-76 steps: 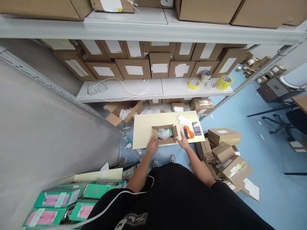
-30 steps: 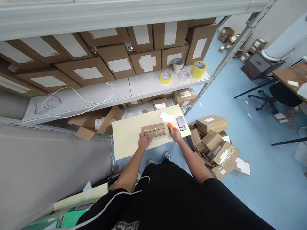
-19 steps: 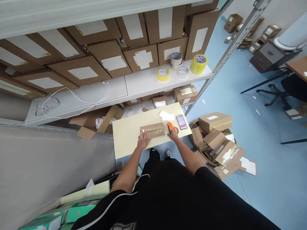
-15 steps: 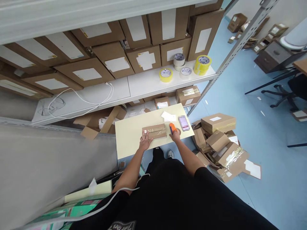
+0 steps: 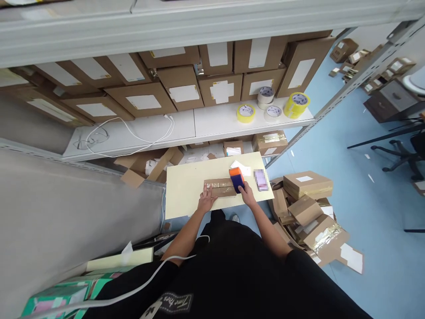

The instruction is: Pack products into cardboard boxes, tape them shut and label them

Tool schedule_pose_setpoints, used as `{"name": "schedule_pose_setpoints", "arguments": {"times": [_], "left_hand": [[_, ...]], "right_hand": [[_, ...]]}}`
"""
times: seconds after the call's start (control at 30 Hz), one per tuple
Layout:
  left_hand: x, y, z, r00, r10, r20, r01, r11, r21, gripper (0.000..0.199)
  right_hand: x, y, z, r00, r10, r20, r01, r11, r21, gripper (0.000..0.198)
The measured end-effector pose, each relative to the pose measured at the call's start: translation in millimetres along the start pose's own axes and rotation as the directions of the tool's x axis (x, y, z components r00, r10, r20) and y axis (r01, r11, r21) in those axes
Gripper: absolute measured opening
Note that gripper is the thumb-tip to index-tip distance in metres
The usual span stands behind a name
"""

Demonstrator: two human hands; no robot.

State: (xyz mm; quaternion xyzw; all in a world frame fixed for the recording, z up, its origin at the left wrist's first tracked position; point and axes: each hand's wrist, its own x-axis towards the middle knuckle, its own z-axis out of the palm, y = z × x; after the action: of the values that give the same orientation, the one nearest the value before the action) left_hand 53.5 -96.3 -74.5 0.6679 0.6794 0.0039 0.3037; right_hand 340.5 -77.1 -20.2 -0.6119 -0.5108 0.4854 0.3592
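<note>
A flat brown cardboard box (image 5: 219, 188), with shiny clear tape along its top, lies on a pale yellow board (image 5: 182, 195). My left hand (image 5: 206, 199) grips its near left corner, fingers over the top and thumb along the near edge. In my right hand (image 5: 246, 193) is an orange and dark blue tape dispenser (image 5: 237, 179), held upright at the box's right end. Whether it touches the box I cannot tell. White paper slips (image 5: 245, 170) lie behind the dispenser, and a phone with a blurred purple screen (image 5: 261, 180) is to the right.
Tape rolls, yellow (image 5: 245, 113) and white (image 5: 272, 112), stand on the white shelf (image 5: 212, 124) ahead, with a white cable (image 5: 139, 141) to their left. Cartons (image 5: 186, 93) fill the shelf's back. Several discarded boxes (image 5: 312, 217) are piled on the floor at right.
My right hand has lifted the tape dispenser from the board beside the box and brought it left, to the box's right end. My left hand stays on the box. The camera view has shifted.
</note>
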Motion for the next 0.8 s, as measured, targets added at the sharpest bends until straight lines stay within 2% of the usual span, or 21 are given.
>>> {"name": "schedule_pose_setpoints", "arguments": {"times": [0.07,0.13,0.23,0.4,0.53,0.63,0.73,0.8], "left_hand": [[-1,1,0,1.000,-0.012,-0.006,0.012,1.000,-0.001,0.085],[-1,3,0,1.000,-0.023,-0.003,0.023,1.000,-0.005,0.086],[-2,6,-2,0.999,-0.038,0.013,0.038,0.999,-0.008,0.088],[-4,10,-7,0.998,-0.056,0.034,0.057,0.998,-0.042,0.087],[-7,17,-19,0.997,-0.078,0.023,0.079,0.994,-0.072,0.086],[-3,30,-39,0.994,-0.003,-0.109,-0.011,0.993,-0.120,0.067],[9,51,-65,0.960,0.069,-0.272,-0.151,0.944,-0.294,0.050],[21,67,-84,0.965,0.081,-0.250,-0.197,0.855,-0.481,0.051]], "right_hand": [[-1,-19,15,0.996,-0.058,0.070,0.049,0.992,0.120,0.037],[1,-30,32,0.988,-0.073,0.136,0.043,0.976,0.212,0.040],[9,-29,45,0.973,-0.073,0.218,0.003,0.952,0.305,0.046],[18,-2,25,0.938,-0.029,0.346,-0.088,0.944,0.318,0.052],[17,8,8,0.913,-0.033,0.406,-0.080,0.963,0.259,0.052],[15,9,7,0.908,-0.048,0.417,-0.045,0.976,0.211,0.051],[13,10,8,0.906,-0.075,0.416,-0.004,0.982,0.187,0.051],[12,10,8,0.900,-0.088,0.426,0.008,0.982,0.186,0.050]]}}
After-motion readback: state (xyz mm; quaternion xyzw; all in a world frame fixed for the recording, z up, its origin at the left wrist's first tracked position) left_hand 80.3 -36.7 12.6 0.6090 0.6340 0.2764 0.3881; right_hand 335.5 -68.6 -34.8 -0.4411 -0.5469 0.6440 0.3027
